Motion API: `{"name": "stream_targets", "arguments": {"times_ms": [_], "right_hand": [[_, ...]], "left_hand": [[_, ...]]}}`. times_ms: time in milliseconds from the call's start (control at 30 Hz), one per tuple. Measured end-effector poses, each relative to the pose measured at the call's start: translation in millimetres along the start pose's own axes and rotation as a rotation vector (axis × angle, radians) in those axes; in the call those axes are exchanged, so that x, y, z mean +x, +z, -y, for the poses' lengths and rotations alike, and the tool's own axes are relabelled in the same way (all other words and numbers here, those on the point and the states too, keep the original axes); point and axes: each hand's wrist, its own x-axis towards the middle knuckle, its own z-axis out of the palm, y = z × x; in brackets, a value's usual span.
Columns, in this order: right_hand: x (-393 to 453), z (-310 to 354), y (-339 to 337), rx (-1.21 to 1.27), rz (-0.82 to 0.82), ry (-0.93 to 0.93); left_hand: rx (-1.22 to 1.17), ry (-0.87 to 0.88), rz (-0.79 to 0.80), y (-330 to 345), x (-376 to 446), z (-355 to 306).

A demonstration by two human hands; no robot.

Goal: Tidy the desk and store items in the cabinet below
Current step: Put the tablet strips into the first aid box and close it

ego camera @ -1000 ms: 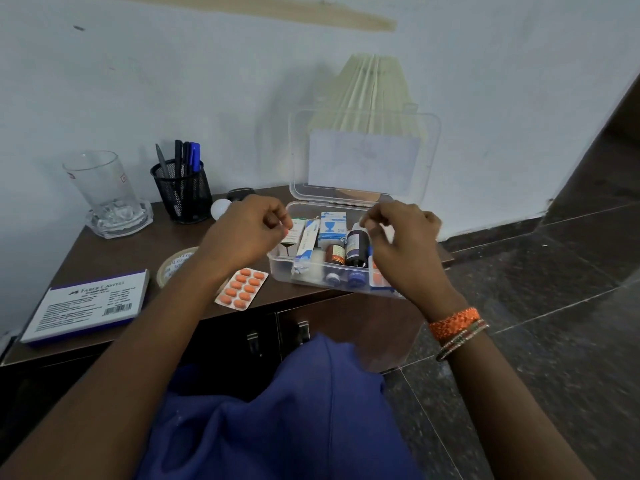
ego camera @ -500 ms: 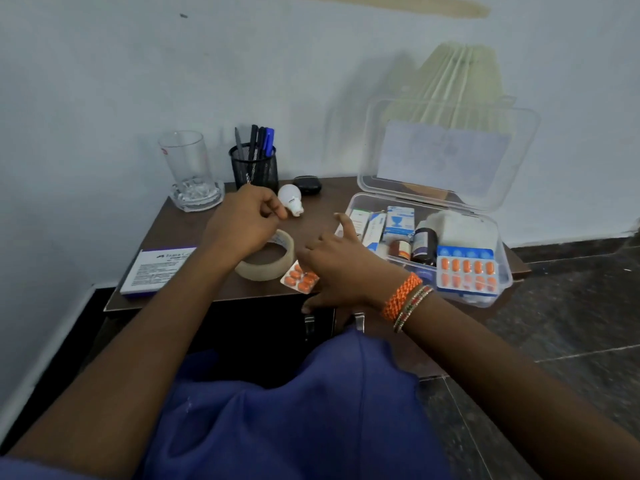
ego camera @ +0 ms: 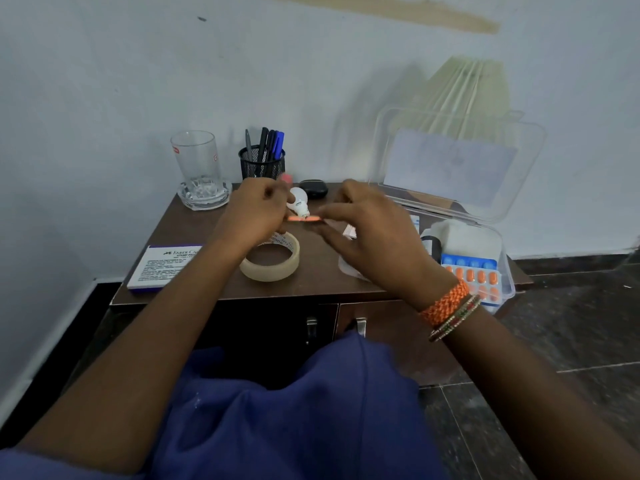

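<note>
A flat strip of orange pills (ego camera: 304,219) is held up over the brown wooden desk (ego camera: 322,271). It is pinched at one end by the left hand (ego camera: 254,216) and at the other end by the right hand (ego camera: 372,237). Its long side runs from hand to hand. The clear plastic box (ego camera: 498,258) lies just past the right hand, so that hand is nearer.

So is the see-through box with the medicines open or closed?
Open. The clear box has its lid standing up against the wall, and you can see the orange pill strip lying inside it.
</note>
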Motion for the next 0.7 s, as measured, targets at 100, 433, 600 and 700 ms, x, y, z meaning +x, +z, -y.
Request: {"name": "stream_targets", "arguments": {"times_ms": [100, 433, 600, 700], "right_hand": [[-5, -7, -1, 0.052, -0.194, 0.002], [-22, -16, 0, 1.029, -0.161, 0.589], [-29, -20, 0, 1.190, -0.215, 0.731], [-39, -26, -4, 1.046, -0.268, 0.737]], "left_hand": [[-0.295, -0.171, 0.158, -3, -4, -12], [-0.679, -0.176, 0.188, 7, -7, -20], [-0.597, -0.172, 0.274, 21, -11, -22], [-0.495, -0.141, 0.326, 30, -15, -24]]}}
